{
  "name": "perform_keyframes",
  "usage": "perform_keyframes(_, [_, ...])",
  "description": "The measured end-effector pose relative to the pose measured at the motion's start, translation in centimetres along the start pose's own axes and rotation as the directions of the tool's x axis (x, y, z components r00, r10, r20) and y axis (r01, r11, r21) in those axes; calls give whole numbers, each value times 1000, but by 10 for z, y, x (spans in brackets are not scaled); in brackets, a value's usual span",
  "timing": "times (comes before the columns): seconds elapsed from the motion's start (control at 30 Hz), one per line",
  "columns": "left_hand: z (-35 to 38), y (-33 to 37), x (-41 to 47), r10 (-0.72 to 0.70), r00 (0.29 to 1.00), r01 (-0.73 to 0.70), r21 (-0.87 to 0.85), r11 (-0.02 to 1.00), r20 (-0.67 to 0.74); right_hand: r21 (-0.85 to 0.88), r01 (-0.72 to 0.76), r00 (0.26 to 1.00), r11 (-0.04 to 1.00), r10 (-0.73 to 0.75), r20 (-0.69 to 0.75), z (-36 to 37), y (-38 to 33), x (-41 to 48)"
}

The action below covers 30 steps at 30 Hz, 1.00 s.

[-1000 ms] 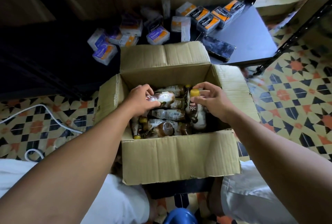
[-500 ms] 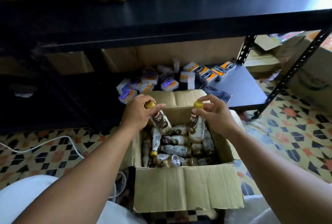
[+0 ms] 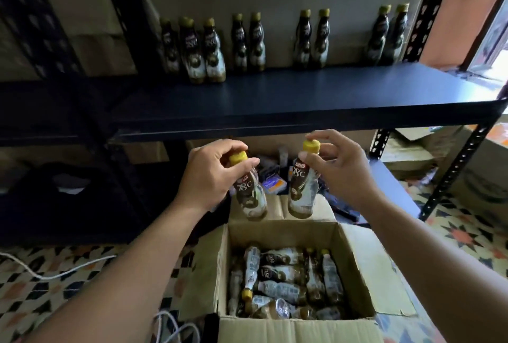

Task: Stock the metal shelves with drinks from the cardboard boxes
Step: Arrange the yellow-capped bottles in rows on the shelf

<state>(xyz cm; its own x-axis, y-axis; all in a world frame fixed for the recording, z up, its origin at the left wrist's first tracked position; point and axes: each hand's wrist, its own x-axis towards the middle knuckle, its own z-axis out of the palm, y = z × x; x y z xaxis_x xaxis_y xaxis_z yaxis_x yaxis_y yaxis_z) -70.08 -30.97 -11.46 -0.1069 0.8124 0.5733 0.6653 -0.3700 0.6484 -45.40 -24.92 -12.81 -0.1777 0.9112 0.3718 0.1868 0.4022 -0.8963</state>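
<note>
1. The left hand [image 3: 211, 175] and the right hand [image 3: 338, 169]: the fingers [image 3: 330, 135] pinch the yellow caps of the left bottle [image 3: 251, 199] and the right bottle [image 3: 302, 194], both hanging above the cardboard box [image 3: 297, 329], below the shelf [image 3: 302, 95].
2. Raise both clear of the shelf edge; set upright beside the standing row [image 3: 255, 43].
3. Bottles: waisted, brown-and-cream labels.

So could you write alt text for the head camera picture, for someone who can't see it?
The left hand and right hand each hold a yellow-capped Kopiko bottle, the left bottle and right bottle, by the cap above an open cardboard box of more bottles. Ahead, a dark metal shelf holds a row of upright bottles.
</note>
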Motion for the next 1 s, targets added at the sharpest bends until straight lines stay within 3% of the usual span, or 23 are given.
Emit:
perform_keyframes(0.2, [-42, 34, 61, 120, 990, -119, 17, 993, -79, -121, 160, 984, 980, -168, -59, -1, -58, 48])
perform_keyframes(0.4, [-71, 62, 125, 230, 970, -220, 125, 967, -72, -237, 265, 954, 935, -290, -77, 1, -102, 98])
perform_keyframes(0.57, [-73, 67, 171, 265, 961, -243, 218, 945, -74, -274, 262, 955, 925, -289, -63, 9, -118, 137])
perform_keyframes(0.77, [-57, 41, 210, 226, 972, -235, 315, 919, 66, -310, 231, 967, 922, -253, -33, 16, -110, 174])
perform_keyframes(1.0, [-37, 23, 218, 179, 980, -193, 205, 960, 85, -253, 250, 964, 935, -265, -25, 23, -84, 197])
